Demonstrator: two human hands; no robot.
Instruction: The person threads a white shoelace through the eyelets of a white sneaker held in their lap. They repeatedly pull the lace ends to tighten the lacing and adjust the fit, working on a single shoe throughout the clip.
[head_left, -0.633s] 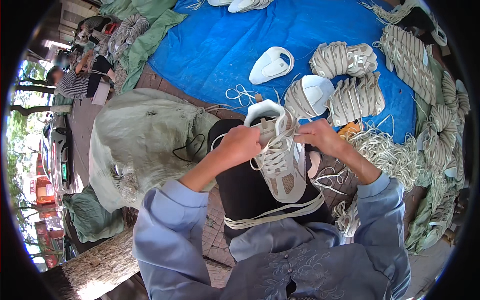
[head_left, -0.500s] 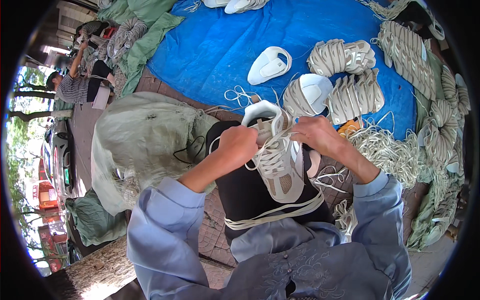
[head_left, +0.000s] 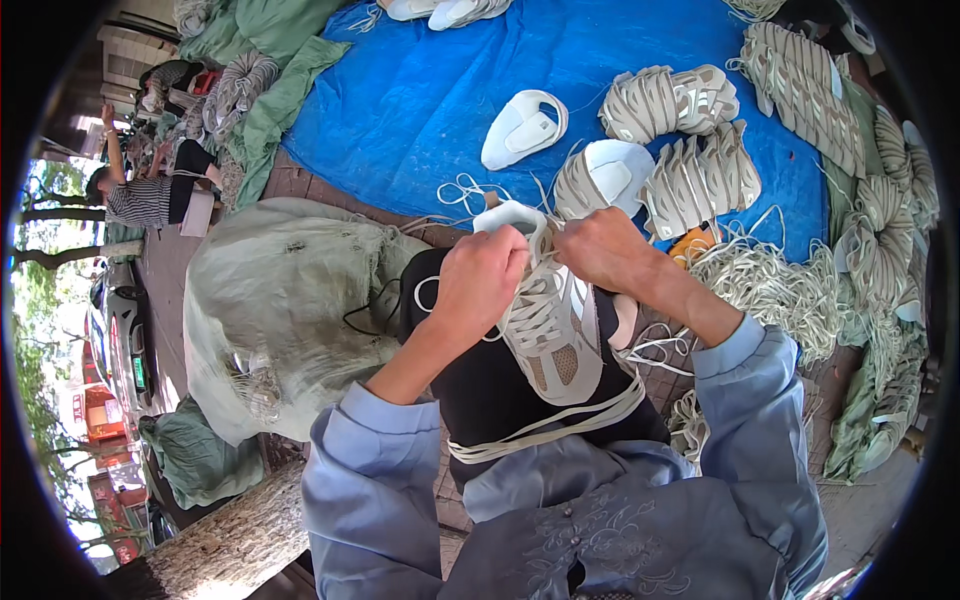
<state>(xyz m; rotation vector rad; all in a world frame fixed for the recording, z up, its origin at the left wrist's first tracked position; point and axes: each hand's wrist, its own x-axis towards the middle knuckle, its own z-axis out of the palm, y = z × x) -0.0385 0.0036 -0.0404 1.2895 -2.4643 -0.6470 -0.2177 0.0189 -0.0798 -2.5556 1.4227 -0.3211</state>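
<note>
A beige and white shoe upper (head_left: 548, 340) rests toe toward me on my black-clad lap, its front laced with cream shoelace (head_left: 533, 312). My left hand (head_left: 482, 275) is closed in a pinch at the left of the collar opening, on the shoelace by the top eyelets. Opposite it, my right hand (head_left: 610, 250) is closed on the shoelace at the right eyelet edge. The fingertips of both hands are partly hidden behind the knuckles. A bundle of loose cream laces (head_left: 560, 425) lies across my thighs below the toe.
Beyond my knees, a blue tarp (head_left: 420, 110) holds a single white upper (head_left: 524, 130) and stacked uppers (head_left: 702, 180). A heap of laces (head_left: 770, 290) lies at the right. A pale sack (head_left: 290, 310) stands at my left. Farther off sits another person (head_left: 145, 200).
Both hands have shifted up toward the shoe's collar and now sit closer together. My left hand covers more of the opening. The whole view has shifted slightly.
</note>
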